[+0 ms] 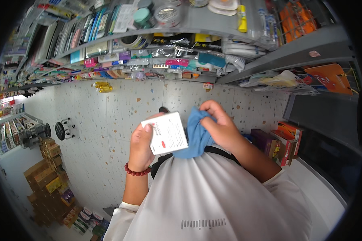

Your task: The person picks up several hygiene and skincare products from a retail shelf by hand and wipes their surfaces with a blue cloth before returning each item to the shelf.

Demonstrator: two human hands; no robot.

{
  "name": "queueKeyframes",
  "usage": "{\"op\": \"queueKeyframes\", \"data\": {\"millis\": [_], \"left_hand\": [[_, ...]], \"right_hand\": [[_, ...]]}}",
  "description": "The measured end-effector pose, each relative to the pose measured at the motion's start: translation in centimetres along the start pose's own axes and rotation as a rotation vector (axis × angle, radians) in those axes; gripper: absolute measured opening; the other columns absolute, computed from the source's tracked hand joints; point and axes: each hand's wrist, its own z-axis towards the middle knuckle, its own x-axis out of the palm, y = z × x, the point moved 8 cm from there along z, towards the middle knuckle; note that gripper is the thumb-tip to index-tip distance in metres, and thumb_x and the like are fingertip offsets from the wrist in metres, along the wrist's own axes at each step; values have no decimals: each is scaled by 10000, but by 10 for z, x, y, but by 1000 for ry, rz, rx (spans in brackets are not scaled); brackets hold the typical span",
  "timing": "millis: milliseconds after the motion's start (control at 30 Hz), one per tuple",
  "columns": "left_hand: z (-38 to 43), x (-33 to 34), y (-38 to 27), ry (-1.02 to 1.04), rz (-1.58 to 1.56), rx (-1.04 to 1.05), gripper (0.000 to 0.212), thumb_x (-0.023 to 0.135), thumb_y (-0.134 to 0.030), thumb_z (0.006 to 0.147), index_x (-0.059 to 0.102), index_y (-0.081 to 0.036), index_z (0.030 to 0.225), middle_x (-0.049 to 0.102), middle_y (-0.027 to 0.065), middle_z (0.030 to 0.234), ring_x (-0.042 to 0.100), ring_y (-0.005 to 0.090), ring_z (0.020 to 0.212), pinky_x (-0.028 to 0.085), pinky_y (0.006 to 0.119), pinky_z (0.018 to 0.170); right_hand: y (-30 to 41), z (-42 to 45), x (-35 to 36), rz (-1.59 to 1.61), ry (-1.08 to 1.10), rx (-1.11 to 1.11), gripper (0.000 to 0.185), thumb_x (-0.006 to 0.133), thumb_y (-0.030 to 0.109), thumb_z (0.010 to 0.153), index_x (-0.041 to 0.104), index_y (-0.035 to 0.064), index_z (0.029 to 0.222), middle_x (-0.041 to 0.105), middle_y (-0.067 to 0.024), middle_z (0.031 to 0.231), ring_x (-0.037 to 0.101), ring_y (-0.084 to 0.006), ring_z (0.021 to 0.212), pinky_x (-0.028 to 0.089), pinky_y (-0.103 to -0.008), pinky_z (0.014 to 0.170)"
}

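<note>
My left hand (141, 141) grips a flat white box (166, 134) by its left side, thumb on the printed face. The face bears writing and a small red oval. To the right, my right hand (218, 125) pinches the upper part of a blue cloth (196, 132) between thumb and fingers. The cloth hangs down behind the box's right edge, and part of it is hidden there. Whether the cloth touches the box cannot be told. Both hands are in front of my white shirt (205, 192), above the speckled floor.
Shelves (187, 30) packed with stationery and packaged goods run along the far side. Yellow bottles (103, 87) are on the floor by them. A round wheeled stool (60, 131) stands at left, near stacked cardboard boxes (43, 180). Red and orange cartons (286, 141) sit at right.
</note>
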Motion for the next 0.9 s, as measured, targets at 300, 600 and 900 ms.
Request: {"op": "queueKeyframes", "data": {"millis": [300,600,900], "left_hand": [[21,59,-27,176,382,27,302,592,-164,1020,621,20,1258,706,94,1113,679,114,954,568,275,837],[24,57,-80,145,136,422,447,772,-92,882,500,-35,1233,651,67,1100,650,136,1011,560,289,855],[0,68,-133,506,984,836,393,765,62,720,614,-84,1052,667,132,1176,602,362,1166,443,492,1052]], "right_hand": [[80,-25,-18,-318,210,-391,251,466,-86,868,539,35,1075,590,-47,1137,542,-95,1022,455,-269,891],[18,12,13,576,69,145,229,517,29,871,604,12,1083,631,-79,1018,622,-159,939,515,-301,868],[38,18,58,987,234,244,478,439,200,946,522,-109,1301,633,-246,1264,666,-348,1106,525,-470,1005]]}}
